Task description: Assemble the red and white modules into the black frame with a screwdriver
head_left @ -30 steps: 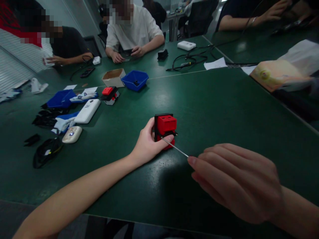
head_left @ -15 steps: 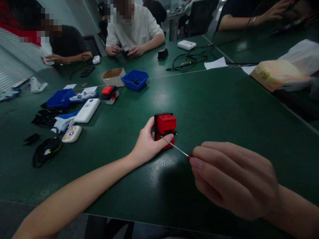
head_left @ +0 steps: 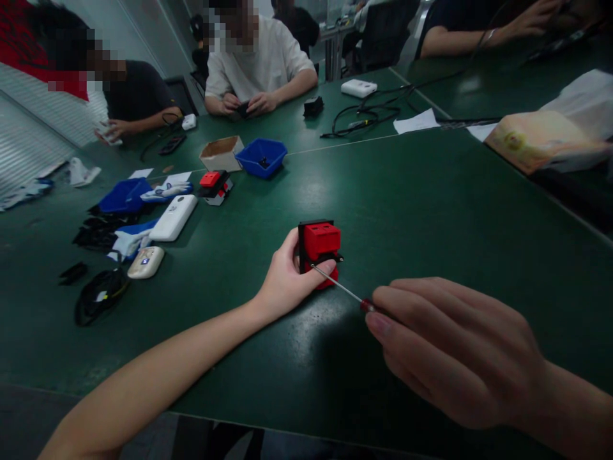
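Observation:
My left hand [head_left: 287,275] grips a red and black plastic block [head_left: 322,239], perhaps a socket module, with a black frame along its left side. The thumb presses across its front; the other fingers are hidden behind it. In my right hand [head_left: 445,345] is a screwdriver [head_left: 341,285], its dark red handle pinched between thumb and fingers. The thin metal shaft points up and left. Its tip meets the block near my left thumb, at what looks like a screw, though that spot is too small to make out.
To the left lie a white power bank [head_left: 173,218], a beige case [head_left: 146,262], a coiled black cable [head_left: 101,295] and gloves. Farther back stand a second red and black block [head_left: 215,186], a blue bin [head_left: 262,157] and a cardboard box [head_left: 221,153]. Several people sit around the green table.
The view has shifted slightly, so things on the left appear a little farther right and lower. Both hands keep their holds, with the screwdriver tip at the same spot on the block.

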`<state>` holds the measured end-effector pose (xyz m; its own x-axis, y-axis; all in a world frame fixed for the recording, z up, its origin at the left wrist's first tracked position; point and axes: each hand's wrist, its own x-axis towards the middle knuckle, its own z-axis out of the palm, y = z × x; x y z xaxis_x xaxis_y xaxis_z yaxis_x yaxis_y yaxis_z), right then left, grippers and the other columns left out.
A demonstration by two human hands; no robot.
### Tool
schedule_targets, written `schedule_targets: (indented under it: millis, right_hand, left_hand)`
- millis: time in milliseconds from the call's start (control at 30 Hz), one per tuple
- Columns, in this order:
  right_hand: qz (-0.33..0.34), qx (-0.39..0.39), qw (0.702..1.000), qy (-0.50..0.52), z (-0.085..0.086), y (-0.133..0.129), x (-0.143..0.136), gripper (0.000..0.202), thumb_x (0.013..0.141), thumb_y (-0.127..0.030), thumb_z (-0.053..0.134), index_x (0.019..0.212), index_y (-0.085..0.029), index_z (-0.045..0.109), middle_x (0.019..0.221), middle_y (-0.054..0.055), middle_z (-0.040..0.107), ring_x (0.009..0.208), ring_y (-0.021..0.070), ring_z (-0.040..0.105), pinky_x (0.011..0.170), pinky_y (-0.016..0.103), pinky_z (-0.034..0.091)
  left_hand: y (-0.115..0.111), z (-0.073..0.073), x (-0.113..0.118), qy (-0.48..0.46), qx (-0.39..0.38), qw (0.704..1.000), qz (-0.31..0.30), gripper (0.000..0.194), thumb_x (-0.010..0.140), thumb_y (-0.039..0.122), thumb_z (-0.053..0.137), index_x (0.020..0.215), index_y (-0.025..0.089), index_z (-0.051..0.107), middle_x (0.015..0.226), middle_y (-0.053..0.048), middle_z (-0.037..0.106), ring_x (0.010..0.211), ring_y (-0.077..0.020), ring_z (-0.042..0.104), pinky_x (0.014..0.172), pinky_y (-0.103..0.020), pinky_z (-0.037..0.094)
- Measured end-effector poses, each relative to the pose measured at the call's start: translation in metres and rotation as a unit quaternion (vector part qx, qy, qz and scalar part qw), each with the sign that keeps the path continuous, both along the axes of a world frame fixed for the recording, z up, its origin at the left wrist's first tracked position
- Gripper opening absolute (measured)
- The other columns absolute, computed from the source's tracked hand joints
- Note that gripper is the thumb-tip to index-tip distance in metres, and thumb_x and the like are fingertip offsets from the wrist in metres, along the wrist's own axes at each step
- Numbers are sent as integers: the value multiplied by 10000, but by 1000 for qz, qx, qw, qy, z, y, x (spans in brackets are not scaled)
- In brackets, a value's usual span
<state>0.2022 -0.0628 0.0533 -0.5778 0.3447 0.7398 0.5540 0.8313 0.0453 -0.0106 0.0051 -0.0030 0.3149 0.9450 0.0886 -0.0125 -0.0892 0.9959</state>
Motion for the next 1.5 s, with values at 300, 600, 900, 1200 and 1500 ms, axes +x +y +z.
schedule_targets:
  millis: [300,600,900,1200,1500]
  right_hand:
    - [1,1,1000,-23,-5,2,8,181,971,-88,541,1130,-140,612,878,77,740,737,213,644,593,353,453]
    - [14,7,1000,-23,-7,7,4,131,999,-126,549,1114,-144,609,862,83,751,755,225,647,610,352,494]
    - [17,5,1000,-18,-8,7,2,155,1012,-100,495,1105,-136,613,826,72,742,744,216,640,644,353,506]
    - [34,-10,999,-15,-12,7,5,149,1002,-97,536,1129,-106,614,823,78,754,712,202,654,642,361,501]
    - [51,-88,994,41,-35,34,22,193,989,-107,565,1175,-109,617,775,44,723,621,139,643,586,289,503]
  left_hand:
    - [0,1,0,11,4,1000,14,559,802,371,847,1254,169,587,1191,-107,729,1107,-274,718,1032,-407,545]
    - [-2,0,0,-13,-20,999,23,547,823,345,831,1275,171,576,1157,-93,732,1026,-240,742,957,-366,579]
    - [-2,0,-1,-6,-24,999,33,521,833,328,825,1266,172,581,1154,-88,734,1036,-239,740,949,-350,585]
    - [-3,0,-2,-2,-16,999,29,510,833,320,818,1264,173,589,1156,-88,738,1049,-228,733,956,-330,577]
    - [0,4,-5,1,-52,998,32,531,815,371,809,1243,166,571,1146,-105,730,1014,-253,744,924,-372,597]
